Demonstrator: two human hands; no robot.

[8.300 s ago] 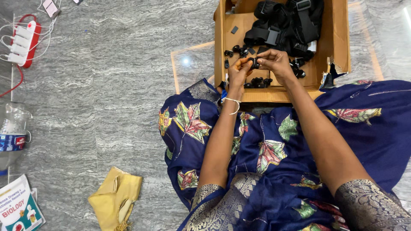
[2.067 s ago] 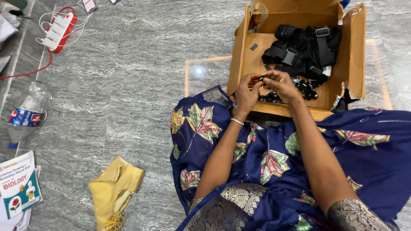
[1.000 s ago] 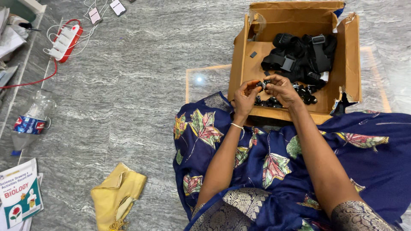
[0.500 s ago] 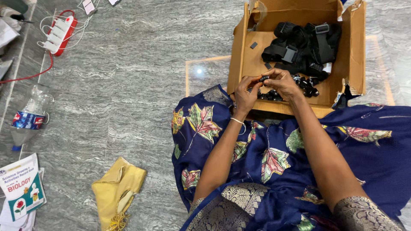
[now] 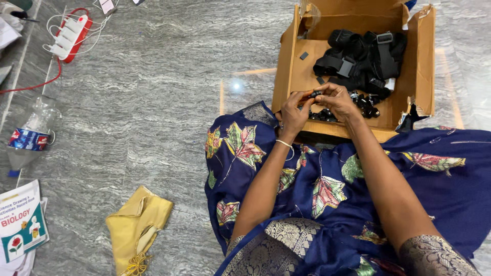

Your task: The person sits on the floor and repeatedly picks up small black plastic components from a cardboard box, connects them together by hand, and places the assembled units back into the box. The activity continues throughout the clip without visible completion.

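Black plastic piece (image 5: 316, 94), small, pinched between both hands at upper centre-right of the frame, just above the near wall of the cardboard box (image 5: 289, 66).

Left hand (image 5: 293, 109): fingers curled in, tips closed on the left end of the piece. Right hand (image 5: 336, 99): fingers bent, thumb and forefinger closed on the right end. Both hold the same item; neither is open.

Progress, judged from the layout: a cluster of similar small black parts (image 5: 360, 105) lies loose on the box floor just right of the hands, touching one another. Whether these are finished or waiting cannot be told. A bundle of black straps with buckles (image 5: 363, 56) fills the upper part of the box, untouched. Work looks mid-way at most, with one piece in hand and many in the box.

Appearance of the piece: dark, glossy, short, mostly hidden by fingertips; exact shape not legible.

Surroundings: grey marble floor (image 5: 153, 102), blue leaf-print fabric (image 5: 327, 189) over the lap, yellow cloth pouch (image 5: 137, 227) lower left.
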